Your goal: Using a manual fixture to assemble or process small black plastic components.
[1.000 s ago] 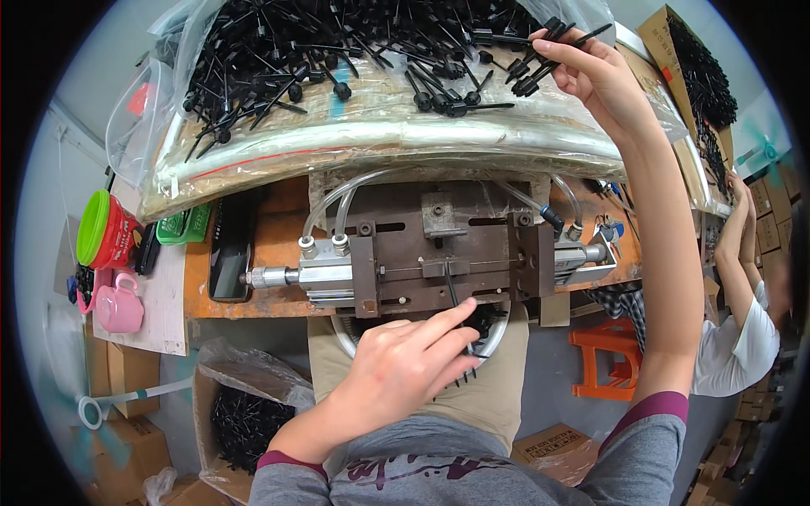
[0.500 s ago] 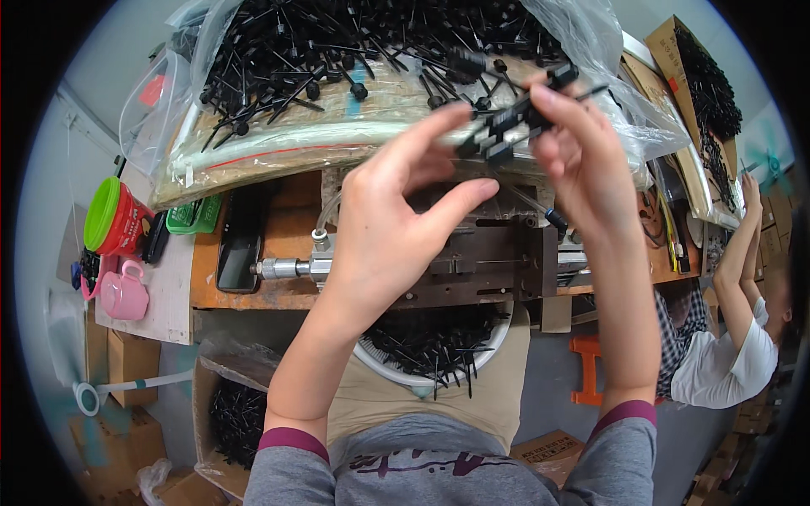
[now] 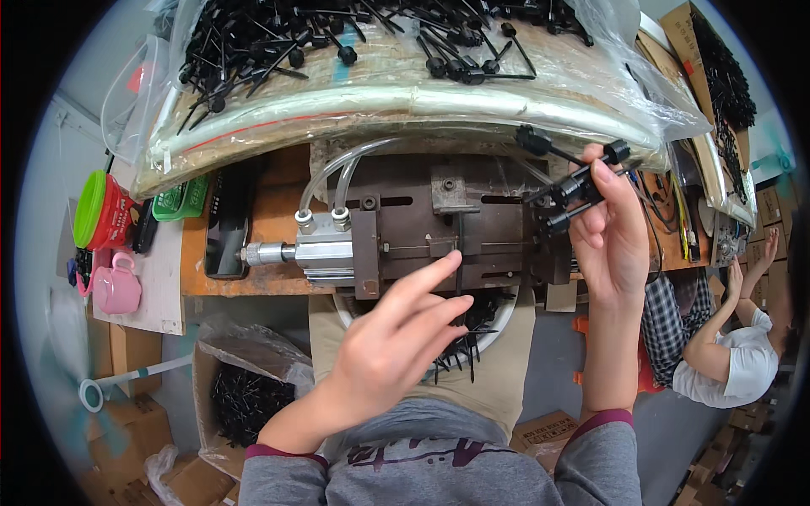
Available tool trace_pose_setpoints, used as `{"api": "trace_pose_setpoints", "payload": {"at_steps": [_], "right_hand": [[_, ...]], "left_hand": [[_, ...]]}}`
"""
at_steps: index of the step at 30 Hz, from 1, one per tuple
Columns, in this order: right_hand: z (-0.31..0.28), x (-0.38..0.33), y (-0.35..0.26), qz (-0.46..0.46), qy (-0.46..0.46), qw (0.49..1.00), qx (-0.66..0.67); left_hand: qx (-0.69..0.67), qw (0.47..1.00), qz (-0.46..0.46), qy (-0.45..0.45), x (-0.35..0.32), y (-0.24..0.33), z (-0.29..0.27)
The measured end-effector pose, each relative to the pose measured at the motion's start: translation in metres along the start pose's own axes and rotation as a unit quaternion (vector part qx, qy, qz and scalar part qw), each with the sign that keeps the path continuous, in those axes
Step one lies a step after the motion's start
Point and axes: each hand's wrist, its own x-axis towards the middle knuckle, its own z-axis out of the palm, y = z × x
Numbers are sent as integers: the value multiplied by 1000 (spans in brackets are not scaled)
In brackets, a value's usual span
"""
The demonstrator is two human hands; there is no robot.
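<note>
My right hand [image 3: 609,236] is raised at the right of a brown metal press fixture [image 3: 447,223] and grips a small bunch of black plastic pins [image 3: 567,187] with round heads. My left hand [image 3: 396,341] hovers below the fixture's middle, index finger stretched toward a thin black pin [image 3: 461,244] standing upright in the slot; whether it touches the pin I cannot tell. A silver air cylinder [image 3: 295,251] with clear hoses feeds the fixture from the left. Under the fixture a white bowl [image 3: 506,312] holds several finished black pins.
A clear plastic sheet heaped with black pins [image 3: 354,51] spans the back of the bench. A green-lidded red jar [image 3: 97,215] and pink mug [image 3: 116,285] stand at left. A box of black parts [image 3: 245,401] sits below. Another person [image 3: 726,354] works at right.
Both hands came down from the pin heap. My right hand carried the bunch of pins to the fixture's right side; my left hand dropped to the front of the fixture.
</note>
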Motion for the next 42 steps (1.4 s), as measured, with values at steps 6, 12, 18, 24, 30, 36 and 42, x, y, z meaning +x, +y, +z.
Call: {"api": "trace_pose_setpoints", "payload": {"at_steps": [6,12,18,24,30,36,42], "right_hand": [[-12,-27,8,32,-17,999,-14],[-19,-47,9,53,-18,998,-41],[-19,-58,9,99,-5,993,-63],[-12,-63,17,168,-52,982,-72],[-24,-59,7,81,2,994,-67],[-20,-62,15,69,33,994,-82],[-19,-64,16,68,38,994,-78]], "left_hand": [[244,966,71,-40,-4,-12,25],[251,966,56,-31,-1,-15,27],[107,993,-15,-49,1,-11,17],[-304,934,-177,-66,12,7,-15],[-146,987,-11,-63,4,9,-18],[184,980,61,-44,-4,-11,18],[220,973,41,-53,5,-11,23]]}}
